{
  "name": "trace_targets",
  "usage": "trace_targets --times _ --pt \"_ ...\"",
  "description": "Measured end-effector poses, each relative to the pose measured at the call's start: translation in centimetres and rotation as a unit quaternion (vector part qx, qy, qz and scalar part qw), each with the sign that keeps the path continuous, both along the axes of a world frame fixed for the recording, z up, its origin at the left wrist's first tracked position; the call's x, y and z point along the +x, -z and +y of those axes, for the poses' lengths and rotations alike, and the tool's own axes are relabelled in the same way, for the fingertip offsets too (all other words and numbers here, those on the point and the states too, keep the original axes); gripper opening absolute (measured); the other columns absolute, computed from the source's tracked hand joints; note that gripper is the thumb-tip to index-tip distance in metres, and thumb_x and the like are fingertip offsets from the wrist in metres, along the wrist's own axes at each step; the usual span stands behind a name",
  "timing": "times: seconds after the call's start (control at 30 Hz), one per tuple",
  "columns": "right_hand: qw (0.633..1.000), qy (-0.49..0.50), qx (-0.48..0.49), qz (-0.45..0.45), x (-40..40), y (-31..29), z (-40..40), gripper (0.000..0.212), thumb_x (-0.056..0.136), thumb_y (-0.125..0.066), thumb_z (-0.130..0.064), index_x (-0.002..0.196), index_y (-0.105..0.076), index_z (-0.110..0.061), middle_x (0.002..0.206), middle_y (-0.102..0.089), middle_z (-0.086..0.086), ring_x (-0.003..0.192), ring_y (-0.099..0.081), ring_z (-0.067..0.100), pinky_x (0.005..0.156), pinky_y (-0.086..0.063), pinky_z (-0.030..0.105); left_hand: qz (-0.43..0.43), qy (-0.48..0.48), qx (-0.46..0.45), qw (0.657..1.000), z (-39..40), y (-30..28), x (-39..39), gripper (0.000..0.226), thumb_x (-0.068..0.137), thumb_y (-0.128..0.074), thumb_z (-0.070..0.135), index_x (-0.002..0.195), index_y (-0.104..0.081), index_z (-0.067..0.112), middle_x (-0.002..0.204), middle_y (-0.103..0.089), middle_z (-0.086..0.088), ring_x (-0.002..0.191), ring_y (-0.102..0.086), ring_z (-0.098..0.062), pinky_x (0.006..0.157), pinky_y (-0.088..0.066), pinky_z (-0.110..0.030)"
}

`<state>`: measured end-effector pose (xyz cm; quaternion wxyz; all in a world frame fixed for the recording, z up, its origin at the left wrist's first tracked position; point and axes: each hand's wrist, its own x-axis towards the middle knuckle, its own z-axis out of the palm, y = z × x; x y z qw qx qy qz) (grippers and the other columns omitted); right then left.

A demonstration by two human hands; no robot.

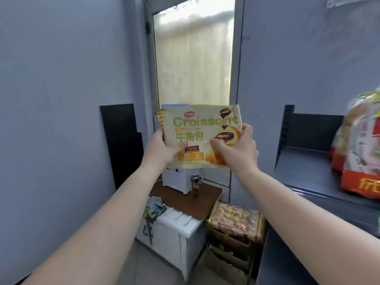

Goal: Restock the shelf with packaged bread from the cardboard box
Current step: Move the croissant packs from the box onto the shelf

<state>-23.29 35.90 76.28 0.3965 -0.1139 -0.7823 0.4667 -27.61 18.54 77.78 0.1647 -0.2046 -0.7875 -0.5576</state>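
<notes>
A pale yellow croissant package (197, 128) is held upright at chest height in front of the window. My left hand (162, 149) grips its left edge and my right hand (238, 147) grips its lower right side. A second pack seems to sit behind it at the left edge. Low on the floor stands the cardboard box (230, 256) with a clear bag of small breads (234, 221) on top. The grey shelf (320, 177) is at the right, with a red and clear bread bag (362, 153) standing on it.
A white cabinet (174, 239) with a brown top stands below the package, bearing a white appliance (176, 179), a small bottle (195, 187) and crumpled cloth (154, 208). A black panel (121, 140) leans on the left wall. The shelf's left part is bare.
</notes>
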Motion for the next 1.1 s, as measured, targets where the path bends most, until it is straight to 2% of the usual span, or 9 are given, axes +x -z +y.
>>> trace_targets --times 0.1,0.2,0.37,0.5,0.6,0.73,0.83,1.03,1.1 --pt "0.997 0.066 0.007 0.025 4.0 -1.5 4.3 0.060 0.068 -0.074 -0.046 0.111 -0.035 -0.031 0.105 -0.055 -0.006 0.106 -0.054 0.022 0.098 -0.043 0.049 0.018 0.075 0.010 0.997 4.9 -1.6 1.9 0.053 0.078 -0.073 0.022 0.125 -0.052 0.009 0.120 -0.061 -0.002 0.097 -0.052 -0.009 0.077 -0.041 -0.020" --pt "0.993 0.113 0.010 0.037 7.9 -2.7 8.6 0.066 0.065 -0.076 -0.046 0.114 -0.036 -0.028 0.112 -0.057 -0.001 0.105 -0.057 0.023 0.095 -0.048 0.047 0.026 0.137 0.014 0.990 9.7 -2.9 4.3 0.050 0.079 -0.072 0.020 0.123 -0.052 0.009 0.109 -0.057 0.003 0.094 -0.050 -0.007 0.061 -0.041 -0.005" --pt "0.981 0.181 0.009 0.073 15.1 -4.9 15.2 0.072 0.068 -0.077 -0.044 0.123 -0.035 -0.025 0.121 -0.055 0.000 0.111 -0.054 0.020 0.093 -0.047 0.036 0.041 0.237 0.034 0.970 17.5 -5.6 8.9 0.045 0.079 -0.072 0.016 0.120 -0.054 0.010 0.101 -0.057 0.006 0.074 -0.051 0.004 0.052 -0.042 -0.003" --pt "0.969 0.229 -0.006 0.095 21.6 -6.4 20.2 0.067 0.071 -0.077 -0.041 0.121 -0.036 -0.025 0.120 -0.052 -0.002 0.106 -0.054 0.016 0.089 -0.047 0.032 0.080 0.274 0.048 0.957 24.3 -7.6 13.4 0.042 0.076 -0.076 0.020 0.113 -0.056 0.016 0.098 -0.058 0.008 0.087 -0.056 -0.007 0.067 -0.043 -0.015" --pt "0.957 0.266 -0.010 0.116 27.3 -7.3 24.6 0.060 0.071 -0.078 -0.037 0.114 -0.037 -0.025 0.119 -0.056 0.002 0.106 -0.057 0.017 0.087 -0.050 0.032 0.110 0.313 0.051 0.942 29.9 -8.8 17.7 0.036 0.074 -0.077 0.025 0.102 -0.053 0.023 0.086 -0.055 0.020 0.078 -0.056 0.002 0.061 -0.041 -0.010" --pt "0.934 0.330 0.010 0.135 35.4 -7.8 30.0 0.056 0.073 -0.077 -0.033 0.111 -0.038 -0.025 0.115 -0.057 -0.003 0.105 -0.057 0.015 0.087 -0.049 0.030 0.130 0.362 0.046 0.922 37.3 -9.9 24.6 0.039 0.073 -0.078 0.029 0.102 -0.053 0.023 0.090 -0.054 0.012 0.081 -0.053 -0.006 0.067 -0.041 -0.018" --pt "0.917 0.377 0.019 0.133 41.5 -7.6 33.6 0.056 0.075 -0.077 -0.029 0.112 -0.037 -0.022 0.112 -0.055 -0.004 0.102 -0.056 0.013 0.083 -0.045 0.024 0.112 0.412 0.054 0.903 42.9 -10.0 29.7 0.047 0.071 -0.079 0.029 0.110 -0.055 0.018 0.094 -0.056 0.011 0.087 -0.055 -0.009 0.076 -0.045 -0.027" --pt "0.862 0.493 0.046 0.111 53.3 -6.6 39.1 0.057 0.070 -0.080 -0.029 0.111 -0.041 -0.021 0.109 -0.057 -0.004 0.100 -0.056 0.013 0.079 -0.040 0.019 0.060 0.510 0.052 0.856 51.9 -8.5 40.0 0.039 0.072 -0.078 0.027 0.099 -0.049 0.024 0.082 -0.055 0.020 0.085 -0.060 -0.011 0.082 -0.052 -0.035" --pt "0.838 0.535 0.056 0.093 56.9 -6.0 40.7 0.061 0.068 -0.082 -0.032 0.114 -0.044 -0.017 0.115 -0.059 0.001 0.105 -0.057 0.018 0.086 -0.044 0.025 0.041 0.540 0.048 0.840 54.4 -7.8 43.2 0.039 0.072 -0.078 0.027 0.099 -0.049 0.023 0.083 -0.056 0.020 0.081 -0.060 -0.009 0.082 -0.053 -0.036"
